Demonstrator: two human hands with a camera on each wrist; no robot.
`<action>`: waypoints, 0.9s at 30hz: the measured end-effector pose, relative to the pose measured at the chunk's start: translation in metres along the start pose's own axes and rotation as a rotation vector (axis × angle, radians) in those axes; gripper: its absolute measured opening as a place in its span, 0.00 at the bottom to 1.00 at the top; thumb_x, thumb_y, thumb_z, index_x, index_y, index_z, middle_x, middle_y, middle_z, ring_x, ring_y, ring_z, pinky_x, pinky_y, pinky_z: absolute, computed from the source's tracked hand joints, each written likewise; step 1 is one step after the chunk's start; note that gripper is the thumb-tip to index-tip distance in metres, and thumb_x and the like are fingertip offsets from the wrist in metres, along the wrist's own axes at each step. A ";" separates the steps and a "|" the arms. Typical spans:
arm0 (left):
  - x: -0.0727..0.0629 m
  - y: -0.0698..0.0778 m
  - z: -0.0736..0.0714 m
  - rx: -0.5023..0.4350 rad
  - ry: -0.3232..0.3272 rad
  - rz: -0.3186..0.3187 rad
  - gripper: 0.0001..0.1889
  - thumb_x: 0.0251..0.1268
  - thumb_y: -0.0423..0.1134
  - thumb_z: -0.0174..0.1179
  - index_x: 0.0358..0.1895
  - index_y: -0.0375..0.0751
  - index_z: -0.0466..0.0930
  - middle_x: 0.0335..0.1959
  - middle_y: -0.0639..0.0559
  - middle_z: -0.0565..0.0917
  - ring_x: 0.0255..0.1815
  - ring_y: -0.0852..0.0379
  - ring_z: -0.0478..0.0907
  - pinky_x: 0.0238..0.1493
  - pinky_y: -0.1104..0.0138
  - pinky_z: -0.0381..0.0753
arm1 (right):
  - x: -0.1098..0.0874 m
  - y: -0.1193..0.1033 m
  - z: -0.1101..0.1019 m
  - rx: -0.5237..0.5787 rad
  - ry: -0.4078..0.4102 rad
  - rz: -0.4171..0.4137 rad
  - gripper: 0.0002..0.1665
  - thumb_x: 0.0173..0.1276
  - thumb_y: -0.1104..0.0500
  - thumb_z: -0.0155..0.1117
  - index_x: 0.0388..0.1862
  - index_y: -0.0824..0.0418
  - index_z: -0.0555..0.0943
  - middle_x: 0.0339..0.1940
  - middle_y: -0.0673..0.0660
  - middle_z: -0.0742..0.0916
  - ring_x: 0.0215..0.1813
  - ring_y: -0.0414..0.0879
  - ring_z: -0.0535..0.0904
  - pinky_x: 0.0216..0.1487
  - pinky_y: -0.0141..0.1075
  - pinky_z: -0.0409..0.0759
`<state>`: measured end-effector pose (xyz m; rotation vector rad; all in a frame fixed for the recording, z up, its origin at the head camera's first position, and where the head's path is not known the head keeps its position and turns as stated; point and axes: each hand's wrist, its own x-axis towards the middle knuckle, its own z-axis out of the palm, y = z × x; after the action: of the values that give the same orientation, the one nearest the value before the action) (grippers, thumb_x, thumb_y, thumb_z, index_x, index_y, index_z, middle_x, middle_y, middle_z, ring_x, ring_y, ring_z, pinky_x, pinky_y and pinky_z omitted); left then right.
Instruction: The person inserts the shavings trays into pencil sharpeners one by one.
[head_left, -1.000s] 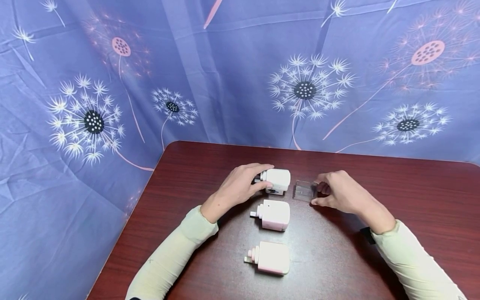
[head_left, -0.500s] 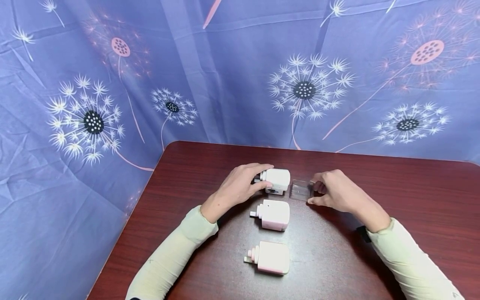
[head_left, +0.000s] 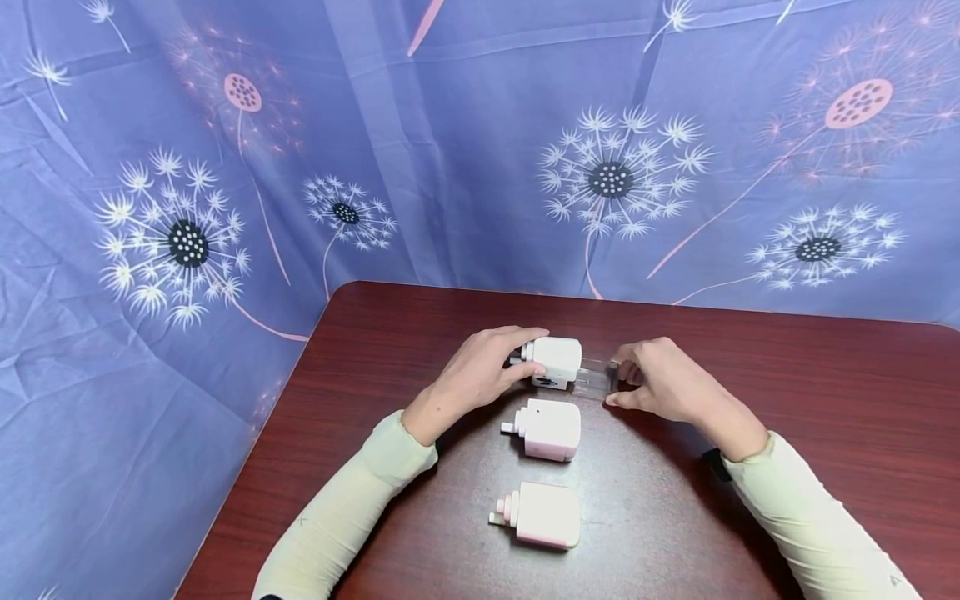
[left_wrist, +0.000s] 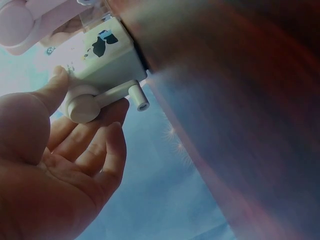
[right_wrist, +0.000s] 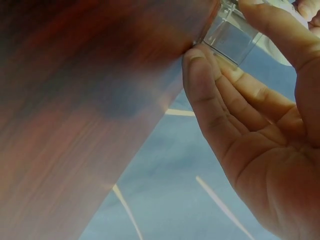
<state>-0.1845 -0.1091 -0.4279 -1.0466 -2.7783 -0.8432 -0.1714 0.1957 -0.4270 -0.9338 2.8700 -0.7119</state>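
Observation:
At the back of the table, my left hand (head_left: 476,375) grips a white hand-crank pencil sharpener (head_left: 558,357) by its crank end, thumb on the near side. In the left wrist view, black patches are printed on the sharpener's side, and its crank handle (left_wrist: 117,94) sticks out beside my fingers. My right hand (head_left: 667,382) pinches a clear plastic shavings drawer (head_left: 595,381) between thumb and fingers. The drawer's left part sits at the sharpener's right end, partly hidden behind its body. Through the right wrist view, the drawer (right_wrist: 232,41) shows see-through walls.
Two more crank sharpeners stand in a row toward me: a white-and-pink sharpener (head_left: 552,431) close by, and a cream-and-pink sharpener (head_left: 549,515) nearer the front. The dark red wooden table (head_left: 705,533) ends at a blue dandelion-print cloth (head_left: 480,167) behind and left.
My right hand has slid left with the clear drawer, from a gap beside the sharpener up to its right end. The left hand and the sharpener have stayed put.

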 end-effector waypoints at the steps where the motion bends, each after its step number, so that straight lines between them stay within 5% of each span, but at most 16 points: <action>1: 0.000 0.000 0.000 -0.002 -0.001 0.000 0.30 0.74 0.52 0.67 0.74 0.44 0.78 0.65 0.50 0.85 0.64 0.54 0.84 0.64 0.60 0.82 | 0.000 0.000 0.000 0.001 -0.001 0.000 0.23 0.53 0.57 0.88 0.42 0.67 0.87 0.26 0.49 0.89 0.31 0.42 0.84 0.36 0.39 0.86; 27: -0.001 0.001 -0.001 -0.005 -0.021 -0.013 0.31 0.74 0.53 0.67 0.75 0.47 0.77 0.66 0.51 0.85 0.64 0.55 0.83 0.64 0.62 0.81 | 0.008 -0.003 0.003 0.004 -0.016 -0.002 0.23 0.54 0.58 0.88 0.43 0.68 0.87 0.27 0.51 0.89 0.32 0.42 0.85 0.37 0.40 0.86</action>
<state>-0.1837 -0.1097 -0.4268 -1.0451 -2.8044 -0.8462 -0.1754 0.1878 -0.4279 -0.9383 2.8527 -0.7065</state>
